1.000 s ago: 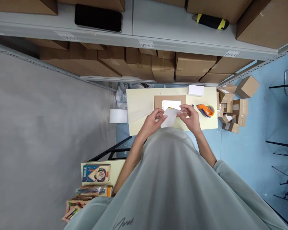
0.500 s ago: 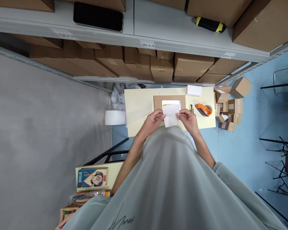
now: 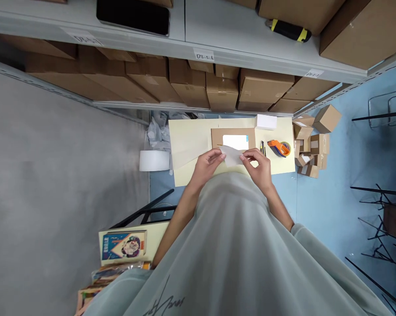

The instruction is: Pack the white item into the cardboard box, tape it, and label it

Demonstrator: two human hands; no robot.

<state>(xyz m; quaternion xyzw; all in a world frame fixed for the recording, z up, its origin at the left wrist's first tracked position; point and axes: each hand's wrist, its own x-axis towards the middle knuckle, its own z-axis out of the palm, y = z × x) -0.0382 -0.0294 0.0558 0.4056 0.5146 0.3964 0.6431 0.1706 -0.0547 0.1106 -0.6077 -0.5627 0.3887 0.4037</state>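
Note:
A small white slip of paper (image 3: 231,157) is stretched between my two hands, tilted and slightly curved. My left hand (image 3: 208,166) pinches its left edge with thumb and fingers. At its right edge, my right hand (image 3: 258,168) grips it the same way. Just beyond the slip lies a flat brown cardboard piece or box (image 3: 216,137); which one I cannot tell. On it sits a white rectangle, like a label or card (image 3: 235,141), with a small blue mark at its right side. The slip covers part of the cardboard's near edge.
The pale yellow table (image 3: 191,140) bears an orange tape dispenser (image 3: 278,148), dark pen-like tools (image 3: 262,148) and a white box (image 3: 266,122). Shelving with brown cartons (image 3: 266,87) stands behind. A white roll (image 3: 155,160) is at left, more cartons (image 3: 319,144) at right, and a book (image 3: 124,245) lower left.
The slip has tipped and bent between my hands, so it looks shorter. More of the white rectangle on the cardboard shows. The whole view has shifted slightly.

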